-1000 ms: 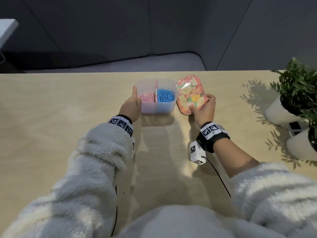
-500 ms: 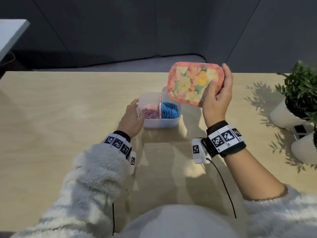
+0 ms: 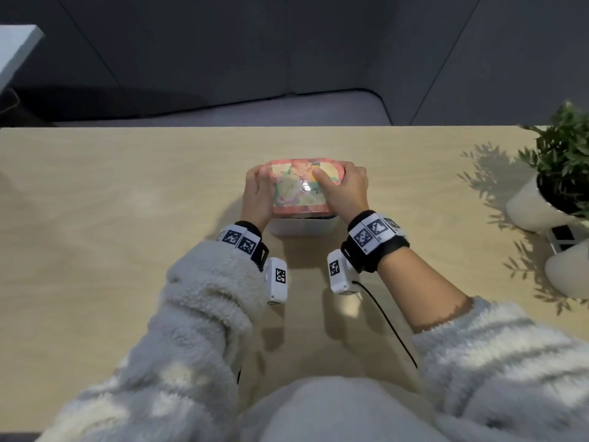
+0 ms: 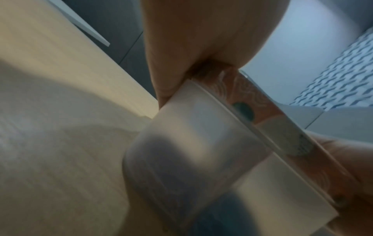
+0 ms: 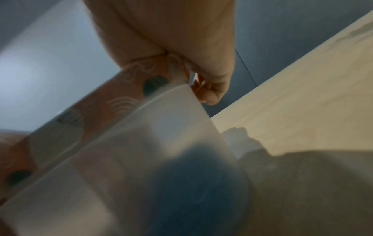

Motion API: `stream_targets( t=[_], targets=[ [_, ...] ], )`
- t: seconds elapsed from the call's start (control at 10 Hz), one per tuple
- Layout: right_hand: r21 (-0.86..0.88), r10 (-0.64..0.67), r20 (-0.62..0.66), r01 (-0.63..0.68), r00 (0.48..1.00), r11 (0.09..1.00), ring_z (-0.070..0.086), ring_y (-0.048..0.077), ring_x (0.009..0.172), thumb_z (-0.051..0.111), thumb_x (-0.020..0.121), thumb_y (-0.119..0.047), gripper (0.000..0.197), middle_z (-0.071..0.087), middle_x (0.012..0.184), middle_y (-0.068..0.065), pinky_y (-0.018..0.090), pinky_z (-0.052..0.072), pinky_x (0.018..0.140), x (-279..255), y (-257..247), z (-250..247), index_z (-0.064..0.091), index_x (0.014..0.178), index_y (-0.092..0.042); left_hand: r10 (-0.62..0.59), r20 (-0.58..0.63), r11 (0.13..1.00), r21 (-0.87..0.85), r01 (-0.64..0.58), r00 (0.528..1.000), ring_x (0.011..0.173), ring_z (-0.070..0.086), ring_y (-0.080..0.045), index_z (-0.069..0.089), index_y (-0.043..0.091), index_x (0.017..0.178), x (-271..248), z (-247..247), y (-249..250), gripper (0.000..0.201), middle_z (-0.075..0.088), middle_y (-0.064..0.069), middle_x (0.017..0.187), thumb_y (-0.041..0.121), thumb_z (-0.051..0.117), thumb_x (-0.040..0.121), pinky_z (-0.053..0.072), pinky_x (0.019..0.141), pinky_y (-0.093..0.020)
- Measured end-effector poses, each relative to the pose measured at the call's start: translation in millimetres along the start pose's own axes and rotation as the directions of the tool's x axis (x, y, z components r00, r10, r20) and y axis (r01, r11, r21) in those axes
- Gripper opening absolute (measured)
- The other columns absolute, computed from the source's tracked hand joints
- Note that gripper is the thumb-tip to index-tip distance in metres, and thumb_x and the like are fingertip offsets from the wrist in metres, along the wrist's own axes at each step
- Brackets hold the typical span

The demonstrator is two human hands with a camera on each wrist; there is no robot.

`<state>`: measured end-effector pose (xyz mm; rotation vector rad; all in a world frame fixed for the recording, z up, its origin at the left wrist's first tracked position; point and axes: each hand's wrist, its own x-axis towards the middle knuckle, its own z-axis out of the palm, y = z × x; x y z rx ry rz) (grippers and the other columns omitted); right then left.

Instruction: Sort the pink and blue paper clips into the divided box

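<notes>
The translucent white divided box (image 3: 302,226) stands on the wooden table (image 3: 127,218) with the floral pink lid (image 3: 299,189) lying on top of it. My left hand (image 3: 256,193) grips the lid's left end, fingers curled over its edge. My right hand (image 3: 344,189) grips the right end, thumb pressed on top. In the left wrist view, the box wall (image 4: 191,151) and the lid's rim (image 4: 262,111) run under my left hand (image 4: 191,39). A dark blue blur (image 5: 191,183) shows through the box wall (image 5: 141,143) below my right hand (image 5: 171,32). The clips themselves are hidden under the lid.
Two potted plants in white pots (image 3: 541,205) (image 3: 570,269) stand at the table's right edge, with a small black-and-white card (image 3: 562,237) between them. A grey sofa seat (image 3: 255,106) lies beyond the far edge.
My right hand lifted the lid from beside the box, carried it over and set it on top. My left hand moved from the box's side up to the lid's left end.
</notes>
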<state>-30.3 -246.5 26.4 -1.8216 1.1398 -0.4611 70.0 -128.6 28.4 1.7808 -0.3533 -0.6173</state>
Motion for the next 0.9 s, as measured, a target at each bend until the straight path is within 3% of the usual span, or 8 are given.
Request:
stream_targets(
  t=[0.1, 0.2, 0.4, 0.5, 0.6, 0.7, 0.8, 0.9],
  targets=[
    [0.005, 0.007, -0.011, -0.007, 1.0, 1.0, 0.035, 0.023, 0.123, 0.06, 0.084, -0.043, 0.053, 0.043, 0.124, 0.009, 0.024, 0.027, 0.091, -3, 3, 1, 0.049, 0.124, -0.01, -0.01, -0.015, 1.0, -0.005, 0.01, 1.0, 0.115, 0.053, -0.021, 0.046, 0.008, 0.125, 3, 2, -2, 0.037, 0.053, -0.008, 0.123, 0.029, 0.031, 0.099, 0.047, 0.097, -0.034],
    [0.022, 0.005, -0.032, -0.004, 0.999, 1.0, 0.034, 0.021, 0.124, 0.06, 0.084, -0.042, 0.052, 0.041, 0.125, 0.008, 0.023, 0.027, 0.093, -9, 5, 1, 0.048, 0.124, -0.01, -0.058, 0.045, 0.998, -0.024, 0.059, 0.997, 0.115, 0.056, -0.025, 0.048, 0.009, 0.126, 10, 0, -3, 0.035, 0.056, -0.011, 0.124, 0.025, 0.031, 0.099, 0.047, 0.099, -0.04],
    [0.028, -0.025, -0.014, 0.025, 1.0, 0.999, 0.034, 0.023, 0.123, 0.054, 0.089, -0.038, 0.049, 0.038, 0.126, 0.01, 0.03, 0.031, 0.103, -13, 9, 2, 0.047, 0.125, -0.005, -0.011, 0.109, 1.0, -0.007, 0.012, 0.994, 0.112, 0.058, -0.023, 0.045, 0.01, 0.128, 11, -3, -7, 0.036, 0.056, -0.009, 0.121, 0.026, 0.028, 0.1, 0.051, 0.085, -0.03],
    [0.013, -0.039, -0.043, 0.04, 0.998, 0.999, 0.035, 0.025, 0.123, 0.043, 0.095, -0.031, 0.04, 0.042, 0.126, 0.012, 0.028, 0.028, 0.101, -11, 10, 3, 0.051, 0.124, -0.005, 0.011, 0.089, 1.0, 0.008, -0.012, 0.996, 0.108, 0.058, -0.022, 0.044, 0.01, 0.126, 9, -2, -7, 0.035, 0.055, -0.007, 0.116, 0.027, 0.028, 0.1, 0.053, 0.083, -0.032],
    [-0.043, -0.056, -0.019, 0.055, 0.998, 0.998, 0.038, 0.027, 0.121, 0.034, 0.099, -0.025, 0.037, 0.045, 0.126, 0.016, 0.03, 0.029, 0.101, -7, 7, 2, 0.052, 0.124, -0.004, 0.033, 0.073, 0.999, -0.037, -0.03, 0.997, 0.098, 0.057, -0.015, 0.045, 0.01, 0.127, 6, 0, -7, 0.035, 0.055, -0.003, 0.112, 0.026, 0.027, 0.101, 0.053, 0.069, -0.018],
    [-0.097, -0.072, -0.008, 0.071, 0.997, 0.993, 0.039, 0.029, 0.122, 0.028, 0.1, -0.024, 0.039, 0.045, 0.127, 0.017, 0.032, 0.03, 0.102, -1, 6, 1, 0.051, 0.125, -0.004, 0.053, 0.058, 0.998, -0.026, -0.052, 0.997, 0.099, 0.058, -0.017, 0.046, 0.009, 0.126, 5, 1, -6, 0.035, 0.056, -0.003, 0.108, 0.024, 0.026, 0.101, 0.051, 0.067, -0.011],
    [-0.131, -0.033, 0.014, 0.034, 0.999, 0.991, 0.038, 0.03, 0.123, 0.025, 0.101, -0.025, 0.041, 0.044, 0.128, 0.018, 0.033, 0.029, 0.104, -6, 4, 3, 0.049, 0.126, -0.003, 0.033, 0.075, 0.999, 0.009, -0.034, 0.997, 0.108, 0.055, -0.021, 0.045, 0.004, 0.128, 8, 2, -5, 0.037, 0.054, -0.007, 0.114, 0.022, 0.026, 0.102, 0.048, 0.074, -0.01],
    [-0.057, 0.004, 0.017, -0.003, 1.0, 0.998, 0.036, 0.029, 0.125, 0.026, 0.099, -0.031, 0.044, 0.044, 0.132, 0.017, 0.036, 0.028, 0.108, 0, 5, -3, 0.049, 0.125, -0.003, -0.021, 0.125, 1.0, 0.009, 0.02, 0.992, 0.115, 0.049, -0.015, 0.035, 0.004, 0.138, 11, -8, -5, 0.061, 0.047, -0.008, 0.137, 0.048, 0.028, 0.097, 0.043, 0.085, -0.002]
  ],
)
